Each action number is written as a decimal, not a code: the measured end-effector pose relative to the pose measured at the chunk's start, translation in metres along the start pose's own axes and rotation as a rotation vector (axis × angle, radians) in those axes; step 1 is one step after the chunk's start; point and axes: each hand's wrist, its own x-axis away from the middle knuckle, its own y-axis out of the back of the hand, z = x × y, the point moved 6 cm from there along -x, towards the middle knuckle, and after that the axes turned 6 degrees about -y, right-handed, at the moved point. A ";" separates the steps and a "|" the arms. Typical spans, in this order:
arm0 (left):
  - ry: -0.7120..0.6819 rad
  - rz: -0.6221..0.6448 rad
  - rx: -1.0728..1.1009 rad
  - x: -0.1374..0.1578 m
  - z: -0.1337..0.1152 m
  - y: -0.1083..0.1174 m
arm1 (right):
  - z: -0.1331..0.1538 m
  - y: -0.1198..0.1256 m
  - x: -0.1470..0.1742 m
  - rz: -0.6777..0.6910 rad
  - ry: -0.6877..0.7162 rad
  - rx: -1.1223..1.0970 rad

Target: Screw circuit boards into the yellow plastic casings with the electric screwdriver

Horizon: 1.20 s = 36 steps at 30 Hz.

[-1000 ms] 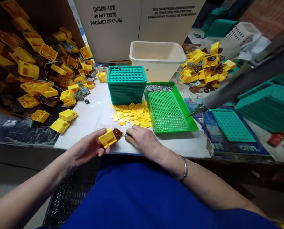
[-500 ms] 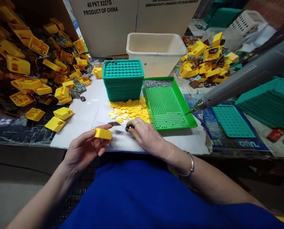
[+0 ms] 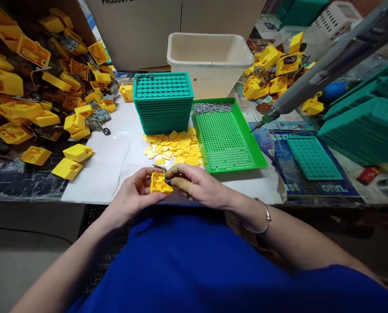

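Observation:
My left hand [image 3: 138, 191] is closed around a yellow plastic housing [image 3: 159, 184], its hollow side facing up. My right hand [image 3: 197, 184] pinches a small round black part [image 3: 167, 181] at the housing's right edge; it looks like a little speaker on a wire. Finger covers sit on the right thumb and forefinger. A dark circuit board, mostly hidden, shows just behind the housing. Beyond my hands lies a heap of flat yellow covers [image 3: 177, 148], beside a green perforated tray [image 3: 226, 134] with small metal screws [image 3: 213, 108] at its far end.
A stack of teal trays [image 3: 164, 104] stands behind the covers, with a white bin [image 3: 210, 65] further back. Many yellow housings [image 3: 34, 113] fill the left side. An electric screwdriver [image 3: 278, 108] hangs over the green tray's right edge. A teal tray [image 3: 314, 157] lies at right.
The left hand has turned the housing so its hollow side shows, and moved it right. The right hand has brought the round black part against the housing. The whole view has shifted slightly.

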 end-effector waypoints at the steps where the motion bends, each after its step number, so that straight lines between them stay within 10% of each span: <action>1: -0.010 0.001 0.010 -0.001 -0.001 -0.002 | 0.004 0.001 0.001 -0.026 0.105 0.120; 10: -0.134 0.045 0.039 -0.004 -0.007 -0.014 | 0.021 -0.004 0.001 0.077 0.250 0.783; 18: -0.091 0.150 0.164 -0.003 -0.008 -0.021 | 0.034 0.006 -0.001 -0.085 0.266 0.720; 27: -0.117 -0.070 0.306 -0.009 -0.004 -0.011 | 0.026 0.005 0.010 -0.147 0.566 0.465; 36: 0.144 0.268 0.388 -0.001 -0.003 -0.020 | 0.024 0.005 0.014 -0.287 0.935 0.715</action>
